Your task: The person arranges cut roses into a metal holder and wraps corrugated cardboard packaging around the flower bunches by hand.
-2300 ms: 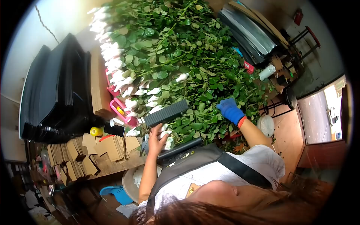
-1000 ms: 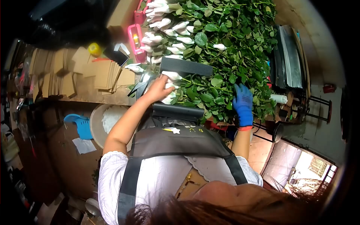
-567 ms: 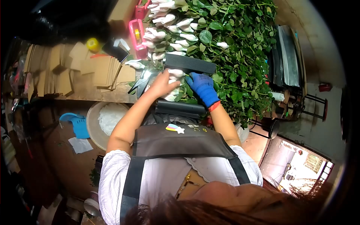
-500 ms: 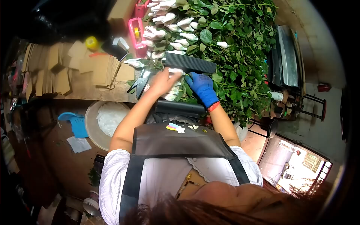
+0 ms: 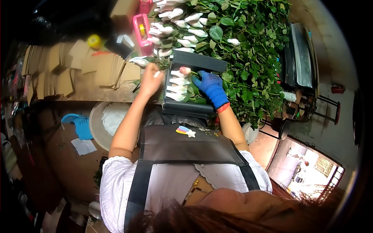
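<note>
A pink rose [image 5: 185, 70] with its bloom bare lies over a black ribbed tray [image 5: 188, 110]. My right hand [image 5: 211, 89], in a blue glove with an orange cuff, is closed around its stem just behind the bloom. My bare left hand [image 5: 150, 80] is to the left of the tray, fingers pinched on a small white net sleeve [image 5: 156, 73], partly hidden and slightly blurred. Inside the tray, several roses in white net sleeves [image 5: 176, 89] lie in a row, heads to the left. Beside my left hand is another white-sleeved bud [image 5: 139, 61].
Leafy rose stems [image 5: 248, 70] cover the right of the table, with more netted buds [image 5: 190, 31] at the back. A pink tape dispenser [image 5: 143, 35], cardboard pieces [image 5: 110, 72] and a yellow tape roll [image 5: 94, 41] sit left. A round tub [image 5: 101, 128] stands below.
My left hand has moved left, off the rose, with the white net sleeve. The rose's pink bloom now shows. My right hand stays at the stem, its position nearly the same.
</note>
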The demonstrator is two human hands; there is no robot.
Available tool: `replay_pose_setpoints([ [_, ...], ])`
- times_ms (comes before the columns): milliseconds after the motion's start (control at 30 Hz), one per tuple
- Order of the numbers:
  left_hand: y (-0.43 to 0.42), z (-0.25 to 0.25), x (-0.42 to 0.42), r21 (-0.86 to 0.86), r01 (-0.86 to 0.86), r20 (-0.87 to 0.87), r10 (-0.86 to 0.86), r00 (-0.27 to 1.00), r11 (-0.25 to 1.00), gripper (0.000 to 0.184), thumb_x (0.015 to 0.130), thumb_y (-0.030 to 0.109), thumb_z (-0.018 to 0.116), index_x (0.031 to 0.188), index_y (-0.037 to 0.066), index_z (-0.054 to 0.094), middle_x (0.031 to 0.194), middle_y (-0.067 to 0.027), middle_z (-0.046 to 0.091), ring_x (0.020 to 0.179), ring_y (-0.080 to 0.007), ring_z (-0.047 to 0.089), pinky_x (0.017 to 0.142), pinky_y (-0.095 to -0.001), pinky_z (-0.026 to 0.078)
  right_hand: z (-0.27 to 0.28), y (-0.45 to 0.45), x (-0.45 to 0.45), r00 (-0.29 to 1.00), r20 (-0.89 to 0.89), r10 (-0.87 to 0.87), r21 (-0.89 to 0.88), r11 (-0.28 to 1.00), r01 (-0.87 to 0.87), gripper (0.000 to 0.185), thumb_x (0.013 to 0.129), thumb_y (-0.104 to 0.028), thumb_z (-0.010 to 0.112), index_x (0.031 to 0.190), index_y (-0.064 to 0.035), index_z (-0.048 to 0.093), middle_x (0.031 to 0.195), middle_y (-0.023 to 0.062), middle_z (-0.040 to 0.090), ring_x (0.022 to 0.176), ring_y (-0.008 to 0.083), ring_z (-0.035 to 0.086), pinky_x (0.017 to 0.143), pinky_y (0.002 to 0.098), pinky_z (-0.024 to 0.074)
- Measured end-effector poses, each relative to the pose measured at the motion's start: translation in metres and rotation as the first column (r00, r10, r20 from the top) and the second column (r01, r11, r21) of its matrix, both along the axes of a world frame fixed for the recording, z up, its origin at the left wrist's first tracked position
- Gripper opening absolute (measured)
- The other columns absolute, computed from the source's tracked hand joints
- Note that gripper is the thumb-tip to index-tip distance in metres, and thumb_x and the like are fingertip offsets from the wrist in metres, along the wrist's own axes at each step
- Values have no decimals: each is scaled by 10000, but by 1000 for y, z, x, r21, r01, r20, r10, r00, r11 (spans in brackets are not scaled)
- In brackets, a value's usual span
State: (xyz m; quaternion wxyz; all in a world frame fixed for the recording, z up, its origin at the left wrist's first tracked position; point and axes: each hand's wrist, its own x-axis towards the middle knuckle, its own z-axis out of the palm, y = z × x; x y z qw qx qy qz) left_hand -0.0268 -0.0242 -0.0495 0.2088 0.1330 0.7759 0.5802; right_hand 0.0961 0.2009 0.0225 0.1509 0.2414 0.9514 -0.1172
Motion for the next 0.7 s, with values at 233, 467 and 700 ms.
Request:
replay_pose_setpoints([
  [233, 43, -5, 29, 14, 77, 89, -78, 993, 997, 320, 965, 321, 617, 904, 10, 663, 808, -92, 692, 748, -190, 654, 680, -314, 500, -14, -6, -4, 1000, 8, -4, 92, 996, 3, 350, 876, -458, 602, 1045, -165, 691, 902, 135, 731, 861, 321, 705, 760, 459, 533],
  [467, -1, 21, 8, 335, -328, 335, 214, 918, 883, 229, 997, 204, 561, 847, 36, 604, 635, 38, 493, 499, -83, 499, 452, -270, 407, -14, 1, -2, 999, 36, -2, 0, 1000, 2, 450, 838, -514, 637, 1095, -146, 676, 964, 150, 726, 908, 328, 698, 792, 452, 530],
  [700, 13, 26, 29, -248, 189, -210, -243, 947, 950, 384, 898, 414, 691, 803, 58, 584, 744, -135, 628, 693, -269, 641, 639, -401, 472, -9, -2, 3, 991, 61, 117, -9, 993, -117, 595, 792, -519, 713, 1201, -113, 567, 1011, 162, 716, 939, 330, 691, 817, 445, 529],
])
